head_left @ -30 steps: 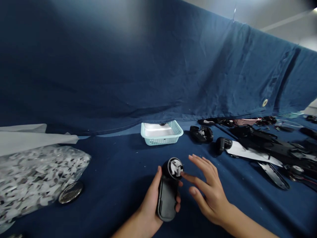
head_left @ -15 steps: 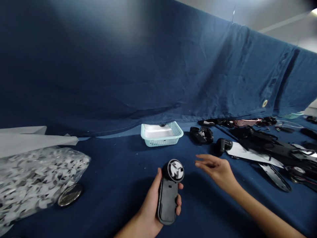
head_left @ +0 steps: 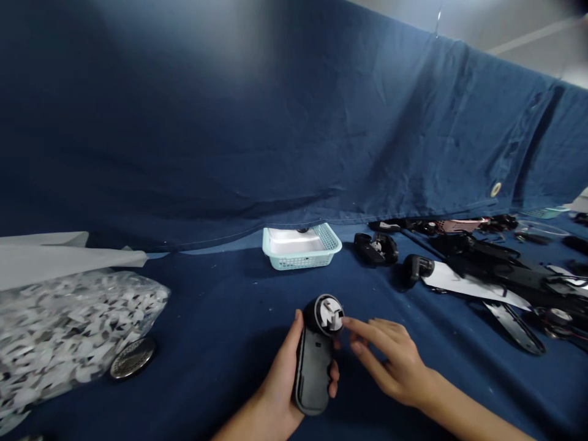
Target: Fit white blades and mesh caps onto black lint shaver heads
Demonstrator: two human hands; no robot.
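In the head view, a dark grey handheld device housing (head_left: 315,370) with a round black head rests in my left hand (head_left: 285,383). The thumb lies along its left side and the fingers wrap round its right edge. Inside the ring of the head sits a white piece (head_left: 331,313) with raised ribs. My right hand (head_left: 390,355) is at the right of the head, its index fingertip at the ring's edge beside the white piece. Its fingers are apart, and I see nothing held in them.
A light teal basket (head_left: 301,262) stands ahead, by the blue curtain. At left are a clear bag of small white parts (head_left: 78,331) and a round metal disc (head_left: 133,358). Black housings (head_left: 376,248), a white strip (head_left: 468,285) and other dark parts lie at right.
My right hand has moved left and down, and its index finger has come to the round head of the housing. The left hand holds the housing nearly as before.
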